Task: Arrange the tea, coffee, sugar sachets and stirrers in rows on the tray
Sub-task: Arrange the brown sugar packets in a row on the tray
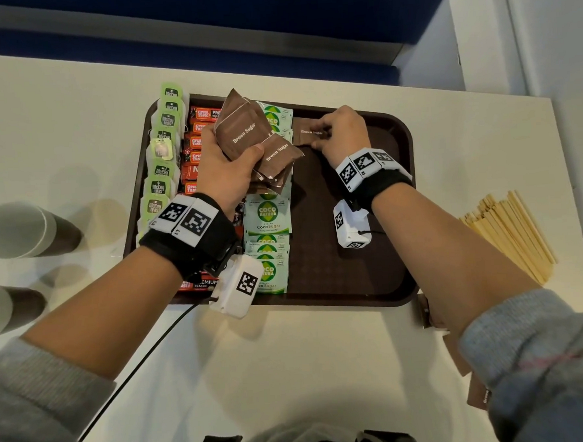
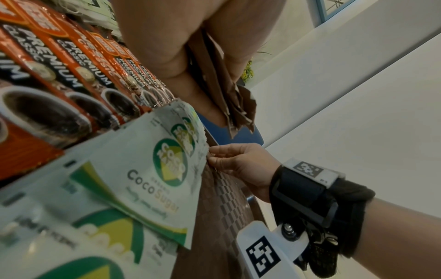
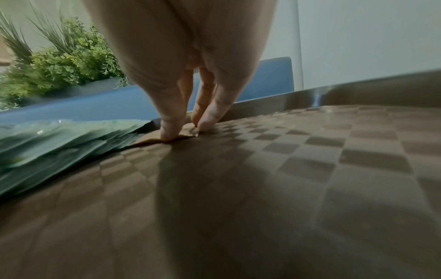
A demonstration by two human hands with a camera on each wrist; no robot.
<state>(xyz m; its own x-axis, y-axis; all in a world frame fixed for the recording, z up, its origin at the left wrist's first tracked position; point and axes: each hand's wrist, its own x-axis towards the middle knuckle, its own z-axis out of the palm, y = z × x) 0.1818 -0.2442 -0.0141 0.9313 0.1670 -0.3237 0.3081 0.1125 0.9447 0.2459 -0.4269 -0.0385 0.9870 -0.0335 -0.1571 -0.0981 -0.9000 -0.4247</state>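
My left hand grasps a fanned bunch of brown paper sugar sachets above the dark brown plastic tray; my right hand pinches one brown sachet flat at the tray's far edge, beside the green-and-white coco sugar row.

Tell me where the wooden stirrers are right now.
In the head view the wooden stirrers lie in a loose bundle on the white table, off the tray beyond its right edge, beside the right forearm.
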